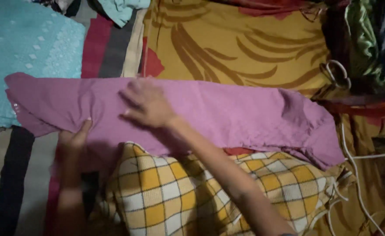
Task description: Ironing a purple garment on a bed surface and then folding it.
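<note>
A long purple cloth garment (227, 113) lies across a yellow patterned bedsheet (227, 43). The right hand (146, 104) presses flat on it, fingers spread; the left hand (73, 139) pinches its lower edge.

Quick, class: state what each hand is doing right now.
Left hand: closed on the near edge of the purple cloth, thumb on top.
Right hand: open, flat on the purple cloth, holding nothing.

No packages, labels, signs or screens visible anywhere in view.
</note>
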